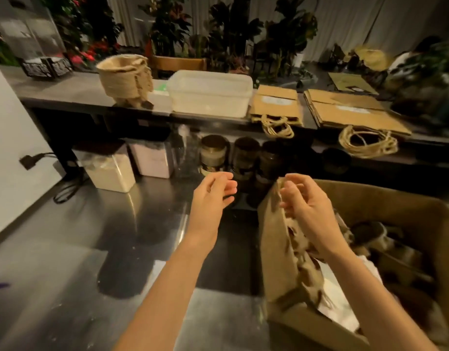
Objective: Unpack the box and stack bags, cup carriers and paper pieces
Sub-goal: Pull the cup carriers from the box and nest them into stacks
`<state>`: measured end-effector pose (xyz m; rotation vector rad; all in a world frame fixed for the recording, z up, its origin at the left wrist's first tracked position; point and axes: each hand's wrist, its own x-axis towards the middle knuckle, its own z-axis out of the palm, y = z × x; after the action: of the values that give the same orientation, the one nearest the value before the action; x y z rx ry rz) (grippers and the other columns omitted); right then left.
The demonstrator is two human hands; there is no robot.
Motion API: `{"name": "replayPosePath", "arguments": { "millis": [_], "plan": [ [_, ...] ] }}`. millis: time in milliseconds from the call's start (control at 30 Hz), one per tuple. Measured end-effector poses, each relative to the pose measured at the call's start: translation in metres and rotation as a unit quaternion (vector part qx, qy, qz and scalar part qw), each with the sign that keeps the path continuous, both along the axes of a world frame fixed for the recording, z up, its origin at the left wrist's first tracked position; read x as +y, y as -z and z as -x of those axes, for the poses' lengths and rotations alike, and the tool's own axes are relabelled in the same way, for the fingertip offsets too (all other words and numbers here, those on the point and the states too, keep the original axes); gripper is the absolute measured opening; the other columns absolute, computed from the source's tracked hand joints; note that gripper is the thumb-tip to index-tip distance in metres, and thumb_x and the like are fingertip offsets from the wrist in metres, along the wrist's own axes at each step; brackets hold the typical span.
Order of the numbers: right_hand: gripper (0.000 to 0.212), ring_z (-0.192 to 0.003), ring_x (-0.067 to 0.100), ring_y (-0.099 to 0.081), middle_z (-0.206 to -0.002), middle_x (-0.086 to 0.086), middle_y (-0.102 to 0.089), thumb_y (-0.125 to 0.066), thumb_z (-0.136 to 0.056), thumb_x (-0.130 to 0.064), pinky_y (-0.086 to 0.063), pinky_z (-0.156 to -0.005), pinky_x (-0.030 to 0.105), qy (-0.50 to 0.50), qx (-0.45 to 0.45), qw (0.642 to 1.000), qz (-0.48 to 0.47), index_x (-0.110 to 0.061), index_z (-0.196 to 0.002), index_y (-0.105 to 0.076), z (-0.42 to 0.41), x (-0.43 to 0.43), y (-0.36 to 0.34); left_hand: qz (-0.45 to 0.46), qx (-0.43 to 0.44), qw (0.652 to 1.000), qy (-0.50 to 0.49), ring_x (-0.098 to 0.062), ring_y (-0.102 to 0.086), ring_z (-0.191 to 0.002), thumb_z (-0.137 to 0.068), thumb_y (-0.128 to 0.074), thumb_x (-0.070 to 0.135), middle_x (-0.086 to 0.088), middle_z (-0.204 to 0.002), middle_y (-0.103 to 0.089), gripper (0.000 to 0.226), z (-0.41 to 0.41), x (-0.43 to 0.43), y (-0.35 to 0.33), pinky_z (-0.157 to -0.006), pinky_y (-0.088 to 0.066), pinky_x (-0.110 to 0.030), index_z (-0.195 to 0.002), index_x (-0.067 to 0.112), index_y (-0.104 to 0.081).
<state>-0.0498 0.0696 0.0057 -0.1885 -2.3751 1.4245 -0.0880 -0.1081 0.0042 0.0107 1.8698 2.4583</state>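
Cardboard box sits near right on the steel counter, part full. Right hand grips a blurred bundle, seemingly cup carriers, with curled fingers; left hand hovers empty, fingers loosely spread. Farther back, stacked carriers and bag piles wait.

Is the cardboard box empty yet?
Not empty: dark brown items and white paper lie inside the cardboard box; the right hand grips a brown stack at its edge.

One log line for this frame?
phase: unpack | right hand: grips brown bundle, lower end in box | left hand: open, empty | shelf: carrier stack, bag stacks
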Motion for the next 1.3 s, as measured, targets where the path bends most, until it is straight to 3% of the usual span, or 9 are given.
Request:
{"name": "replayPosePath", "arguments": {
  "millis": [133, 267, 433, 533, 667, 833, 1067, 1200, 1300],
  "plan": [
    [0.029, -0.090, 0.008, -0.065, -0.105, -0.006, -0.065, -0.050, -0.097, -0.035, -0.056, -0.081, 0.032, 0.007, -0.086, 0.995, -0.054, -0.025, -0.123, -0.053, -0.028, 0.061, 0.033, 0.008, -0.032, 0.999, 0.018, -0.018, -0.063, -0.093, -0.101, -0.045, 0.016, -0.008, -0.095, -0.066, 0.020, -0.031, 0.037, 0.016, -0.085, -0.052, -0.031, -0.098, 0.016, -0.065],
    [0.038, -0.096, 0.015, -0.061, -0.108, -0.001, -0.062, -0.056, -0.094, -0.035, -0.054, -0.085, 0.037, -0.053, -0.230, 0.961, -0.145, -0.018, -0.128, -0.051, -0.037, 0.103, 0.066, 0.015, -0.050, 0.999, 0.009, -0.019, -0.064, -0.094, -0.101, -0.046, 0.017, -0.009, -0.096, -0.066, 0.018, -0.051, 0.066, 0.024, -0.085, -0.053, -0.031, -0.099, 0.015, -0.065],
    [0.046, -0.096, 0.012, -0.057, -0.117, 0.004, -0.060, -0.058, -0.092, -0.039, -0.048, -0.076, 0.022, -0.155, -0.348, 0.903, -0.200, -0.015, -0.129, -0.045, -0.032, 0.107, 0.086, 0.041, -0.042, 0.998, -0.019, -0.021, -0.065, -0.099, -0.102, -0.046, 0.018, -0.010, -0.101, -0.067, 0.019, -0.065, 0.090, 0.026, -0.088, -0.054, -0.030, -0.106, 0.014, -0.064],
    [0.063, -0.102, 0.016, -0.059, -0.117, 0.005, -0.058, -0.058, -0.090, -0.046, -0.054, -0.080, 0.025, -0.186, -0.405, 0.869, -0.214, -0.008, -0.135, -0.036, -0.028, 0.101, 0.102, 0.072, -0.026, 0.997, -0.031, -0.022, -0.065, -0.102, -0.102, -0.044, 0.018, -0.010, -0.102, -0.067, 0.020, -0.070, 0.106, 0.027, -0.091, -0.055, -0.032, -0.107, 0.015, -0.063],
    [0.079, -0.113, 0.021, -0.057, -0.130, 0.007, -0.054, -0.063, -0.084, -0.051, -0.053, -0.090, 0.030, -0.179, -0.401, 0.889, -0.132, -0.010, -0.140, -0.025, -0.024, 0.099, 0.121, 0.095, -0.012, 0.995, -0.040, -0.021, -0.065, -0.102, -0.102, -0.043, 0.016, -0.008, -0.101, -0.067, 0.020, -0.077, 0.130, 0.028, -0.092, -0.054, -0.032, -0.104, 0.018, -0.063],
    [0.053, -0.095, 0.014, -0.060, -0.110, 0.000, -0.056, -0.062, -0.089, -0.041, -0.056, -0.077, 0.028, -0.118, -0.351, 0.929, 0.005, -0.015, -0.130, -0.041, -0.025, 0.095, 0.127, 0.154, 0.018, 0.986, -0.056, -0.016, -0.065, -0.098, -0.102, -0.044, 0.015, -0.003, -0.098, -0.067, 0.021, -0.083, 0.149, 0.035, -0.089, -0.055, -0.026, -0.102, 0.021, -0.063],
    [0.028, -0.086, 0.013, -0.065, -0.095, 0.001, -0.067, -0.072, -0.082, -0.032, -0.058, -0.078, 0.033, -0.151, -0.278, 0.949, 0.005, -0.015, -0.101, -0.062, -0.023, 0.097, 0.130, 0.230, 0.061, 0.969, -0.068, -0.011, -0.065, -0.092, -0.101, -0.046, 0.016, 0.003, -0.092, -0.068, 0.019, -0.086, 0.150, 0.042, -0.082, -0.056, -0.022, -0.099, 0.026, -0.062],
    [0.051, -0.098, 0.011, -0.058, -0.112, -0.001, -0.058, -0.078, -0.075, -0.028, -0.053, -0.074, 0.021, -0.227, -0.268, 0.929, -0.114, -0.018, -0.119, -0.054, -0.025, 0.095, 0.128, 0.233, 0.060, 0.967, -0.079, -0.004, -0.066, -0.088, -0.101, -0.046, 0.018, 0.008, -0.090, -0.068, 0.019, -0.086, 0.145, 0.045, -0.081, -0.055, -0.020, -0.100, 0.027, -0.062],
    [0.054, -0.100, 0.015, -0.060, -0.116, 0.003, -0.056, -0.077, -0.076, -0.026, -0.058, -0.078, 0.027, -0.227, -0.302, 0.924, -0.051, -0.016, -0.122, -0.051, -0.025, 0.097, 0.128, 0.232, 0.056, 0.967, -0.084, -0.004, -0.066, -0.086, -0.101, -0.046, 0.018, 0.007, -0.089, -0.068, 0.019, -0.087, 0.146, 0.046, -0.081, -0.056, -0.021, -0.099, 0.027, -0.062]
  ]
}}
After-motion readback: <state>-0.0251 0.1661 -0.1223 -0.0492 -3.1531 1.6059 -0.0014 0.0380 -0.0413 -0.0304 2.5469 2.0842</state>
